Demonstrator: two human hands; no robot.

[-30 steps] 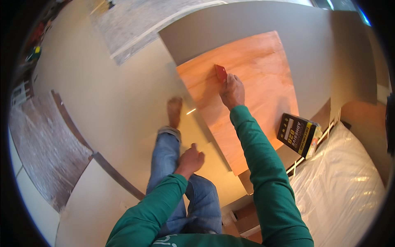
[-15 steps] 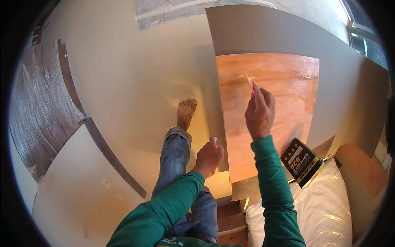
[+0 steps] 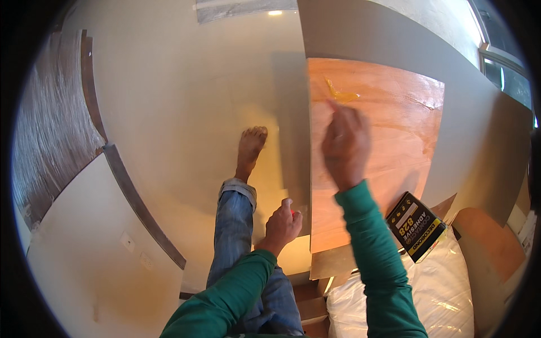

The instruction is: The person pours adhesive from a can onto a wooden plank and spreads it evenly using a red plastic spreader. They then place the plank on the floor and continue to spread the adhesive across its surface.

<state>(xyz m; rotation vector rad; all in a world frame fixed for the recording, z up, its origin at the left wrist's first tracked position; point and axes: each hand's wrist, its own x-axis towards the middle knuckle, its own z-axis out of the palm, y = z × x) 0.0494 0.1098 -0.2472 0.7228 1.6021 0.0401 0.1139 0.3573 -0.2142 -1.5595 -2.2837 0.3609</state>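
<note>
My right hand (image 3: 346,143), smeared by motion, is closed on a thin pinkish spreader (image 3: 332,105) above the orange-brown plywood panel (image 3: 389,135). Just past its tip, a streak of yellow glue (image 3: 342,95) lies on the panel's upper left part. A glossy wet sheen shows along the panel's right side. My left hand (image 3: 282,226) is closed in a fist beside the panel's left edge, above my leg. A bit of red shows between its thumb and fingers; the rest of what it holds is hidden.
The panel lies on a larger grey sheet (image 3: 484,129). A black adhesive can (image 3: 414,225) stands by its lower right corner, near a plastic-wrapped bundle (image 3: 406,304). My bare foot (image 3: 251,147) is on the pale floor. Wrapped boards (image 3: 62,129) lean at the left.
My right hand has come slightly down and left, uncovering more of the yellow glue, which now shows as a longer streak. My left hand stays closed; the whole view has shifted a little.
</note>
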